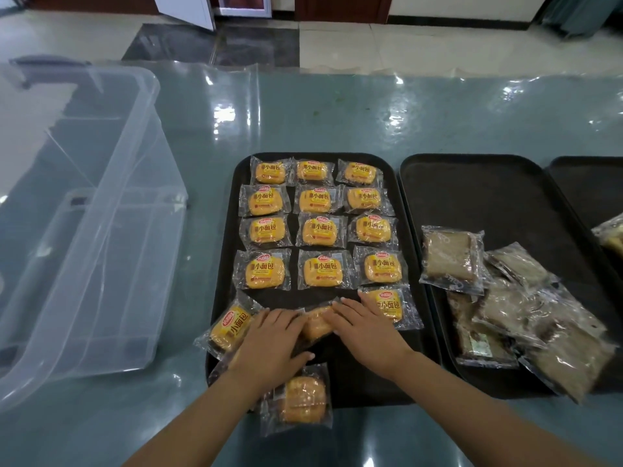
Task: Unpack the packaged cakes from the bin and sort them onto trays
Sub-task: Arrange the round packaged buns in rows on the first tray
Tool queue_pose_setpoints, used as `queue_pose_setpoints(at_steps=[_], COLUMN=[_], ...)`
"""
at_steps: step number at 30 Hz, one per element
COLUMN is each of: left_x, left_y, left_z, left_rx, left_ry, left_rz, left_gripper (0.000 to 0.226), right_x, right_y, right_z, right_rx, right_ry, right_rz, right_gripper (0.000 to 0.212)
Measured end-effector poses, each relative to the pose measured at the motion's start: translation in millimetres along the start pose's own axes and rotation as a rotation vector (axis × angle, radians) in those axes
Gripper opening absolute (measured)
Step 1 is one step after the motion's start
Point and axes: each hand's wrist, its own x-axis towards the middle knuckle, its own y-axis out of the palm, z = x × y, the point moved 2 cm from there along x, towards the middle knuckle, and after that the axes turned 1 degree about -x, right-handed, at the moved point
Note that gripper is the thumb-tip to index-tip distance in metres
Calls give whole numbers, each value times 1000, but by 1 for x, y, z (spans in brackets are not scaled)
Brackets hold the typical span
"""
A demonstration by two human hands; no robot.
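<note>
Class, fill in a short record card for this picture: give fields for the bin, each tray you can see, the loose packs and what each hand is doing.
Bin: clear plastic bin, left of the trays, looks empty
Left tray: twelve yellow cake packs in four neat rows of three
Middle tray: brown cake packs heaped at its near end
Far-right tray: mostly out of view
Loose packs: four yellow, unaligned, at the left tray's near end
Left hand: flat on loose packs
Right hand: flat on loose packs
</note>
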Motion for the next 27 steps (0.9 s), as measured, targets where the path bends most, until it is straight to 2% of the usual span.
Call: queue_pose_setpoints(at_steps=[3,7,10,12,15,18,20,22,25,27], left_x=[8,19,26,30,36,38,37,32,23,18], left_y=[-1,-7,-6,-4,-1,1,2,2,10,16], left_z=[-9,-14,-9,-4,2,4,3,-1,-6,-10], left_rx=[-117,-332,-499,-602,-568,-456,-294,-154,-91,-40], left_ry=[31,2,-130,-211,-271,-302,-257,-138,127,228], left_rz=[-17,-85,9,83,117,66,-30,-124,-158,-105], left_gripper=[55,37,30,29,33,46,54,50,46,51], right_x=[-8,-10,-10,-11,-16,-21,-27,-33,-43,-49], right_y=[-10,-21,-23,-21,-18,-13,-11,-7,-2,4], right_z=[-13,-27,-35,-36,-34,-32,-33,-37,-43,-45], right_rx=[89,351,397,370,361,324,270,200,170,157], right_ry=[48,213,271,265,243,226,208,219,267,294], right_rz=[-70,20,23,58,103,109,66,32,14,35], right_gripper=[29,59,65,61,46,48,47,47,46,46])
